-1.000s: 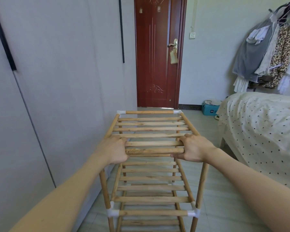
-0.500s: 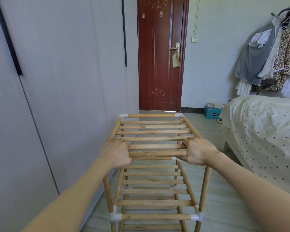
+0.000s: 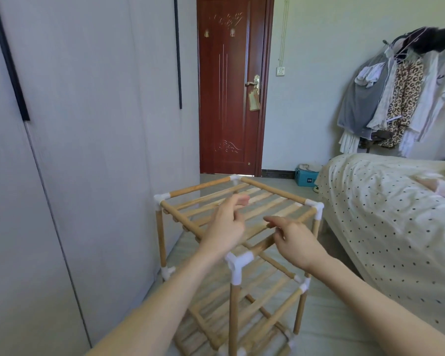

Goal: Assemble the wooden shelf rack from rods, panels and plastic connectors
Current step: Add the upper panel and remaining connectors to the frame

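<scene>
Your wooden rack stands upright on the floor between the grey wardrobe and the bed, turned so that one corner points toward you. Its shelves hold nothing; the top shelf is a row of bare slats framed by rods, and white plastic connectors cap the corners. Your left hand hovers over the near left part of the top shelf with its fingers loosely spread, gripping nothing. Your right hand hangs over the near right edge, fingers relaxed and bent down toward the slats; you cannot tell whether the fingertips touch the wood. So the rack sits just beneath both hands, free of any hold. Against the far wall a small blue box lies on the floor beside the red door, with something pale piled in it that is too small to make out.
</scene>
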Demonstrator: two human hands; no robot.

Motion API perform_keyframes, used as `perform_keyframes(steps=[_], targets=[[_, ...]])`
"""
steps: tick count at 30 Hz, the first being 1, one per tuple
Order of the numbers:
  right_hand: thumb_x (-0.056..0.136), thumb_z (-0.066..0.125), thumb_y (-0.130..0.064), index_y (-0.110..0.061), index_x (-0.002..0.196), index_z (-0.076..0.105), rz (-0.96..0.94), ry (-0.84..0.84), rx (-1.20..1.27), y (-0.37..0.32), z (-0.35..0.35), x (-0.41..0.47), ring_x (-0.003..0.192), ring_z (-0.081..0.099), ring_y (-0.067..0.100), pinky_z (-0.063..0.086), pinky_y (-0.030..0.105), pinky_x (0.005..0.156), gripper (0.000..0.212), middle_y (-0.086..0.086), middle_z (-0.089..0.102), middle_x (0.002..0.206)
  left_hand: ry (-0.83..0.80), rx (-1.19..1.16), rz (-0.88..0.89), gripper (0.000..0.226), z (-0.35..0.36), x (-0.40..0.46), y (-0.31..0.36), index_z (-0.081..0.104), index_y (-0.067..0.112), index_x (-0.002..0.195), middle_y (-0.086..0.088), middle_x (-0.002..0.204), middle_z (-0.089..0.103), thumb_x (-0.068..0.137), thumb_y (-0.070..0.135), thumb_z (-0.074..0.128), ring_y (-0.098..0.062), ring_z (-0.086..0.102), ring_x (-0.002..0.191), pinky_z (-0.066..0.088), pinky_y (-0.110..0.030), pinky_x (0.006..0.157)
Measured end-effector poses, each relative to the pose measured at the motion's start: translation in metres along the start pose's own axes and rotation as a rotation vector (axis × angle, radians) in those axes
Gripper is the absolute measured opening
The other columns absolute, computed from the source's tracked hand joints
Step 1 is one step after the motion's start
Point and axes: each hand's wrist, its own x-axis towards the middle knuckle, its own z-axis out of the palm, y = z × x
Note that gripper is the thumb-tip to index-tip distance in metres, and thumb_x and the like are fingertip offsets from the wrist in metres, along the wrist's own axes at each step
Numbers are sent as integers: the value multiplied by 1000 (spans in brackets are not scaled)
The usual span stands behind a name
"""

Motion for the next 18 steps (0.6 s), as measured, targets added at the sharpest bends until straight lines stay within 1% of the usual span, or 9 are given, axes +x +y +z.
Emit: perform_keyframes(steps=[3, 4, 6, 9, 11, 13, 15, 16, 18], targets=[[97, 40, -28, -18, 118, 62, -59, -119, 51, -33, 6, -6, 106, 57, 21, 44, 32, 90, 32, 3, 63, 117, -15, 270, 31, 43, -30, 7, -30, 52, 21, 127, 6, 127, 53, 93, -1, 36, -9, 46, 120, 36, -27, 100], [96, 39, -38, -19, 116, 63, -81, -188, 37, -43, 11, -5, 106, 56, 22, 44, 36, 91, 35, 3, 63, 115, -43, 347, -5, 42, -40, 8, -44, 50, 18, 129, 2, 131, 52, 94, 1, 37, -13, 45, 124, 36, -30, 104], [92, 38, -55, -23, 123, 56, -121, -308, -65, -61, 20, -2, 113, 49, 25, 40, 41, 96, 48, 3, 58, 121, -96, 515, -34, 37, -60, 1, -72, 47, 13, 132, -4, 136, 48, 96, 6, 38, -19, 42, 130, 34, -36, 107], [95, 41, -44, -29, 136, 43, -176, -352, -196, -69, 28, 3, 117, 44, 27, 35, 43, 98, 43, 2, 55, 125, -160, 796, 34, 42, -74, -12, -98, 38, 18, 135, 2, 143, 37, 94, 10, 40, -18, 25, 139, 20, -46, 112], [95, 43, -34, -30, 132, 48, -186, -332, -195, -63, 23, 4, 107, 51, 26, 33, 41, 100, 38, 3, 62, 108, -156, 923, 52, 47, -66, -15, -93, 35, 22, 136, 6, 143, 35, 90, 12, 44, -16, 20, 139, 12, -50, 114], [94, 46, -32, -34, 126, 53, -164, -351, -161, -45, 9, 2, 103, 56, 21, 27, 43, 107, 33, -4, 64, 100, -172, 1008, 72, 47, -50, -17, -72, 37, 22, 133, 5, 138, 37, 88, 18, 46, -18, 23, 135, 14, -50, 114], [93, 49, -34, -41, 127, 52, -135, -378, -146, -15, -10, -4, 117, 53, 16, 23, 43, 112, 34, -7, 61, 124, -223, 1073, 134, 49, -31, -20, -54, 37, 22, 134, 3, 136, 39, 86, 25, 46, -21, 26, 129, 20, -46, 110], [93, 50, -35, -43, 127, 52, -100, -386, -147, 3, -22, -9, 126, 47, 14, 22, 43, 113, 35, -9, 50, 138, -254, 1068, 172, 53, -22, -21, -45, 36, 23, 137, 3, 135, 40, 86, 28, 46, -22, 27, 127, 23, -44, 108], [94, 51, -33, -44, 125, 54, 10, -364, -197, 42, -46, -18, 136, 35, 14, 20, 43, 115, 33, -11, 31, 151, -360, 913, 212, 59, -7, -21, -25, 30, 29, 144, 4, 137, 42, 87, 29, 45, -19, 31, 125, 29, -40, 103]])
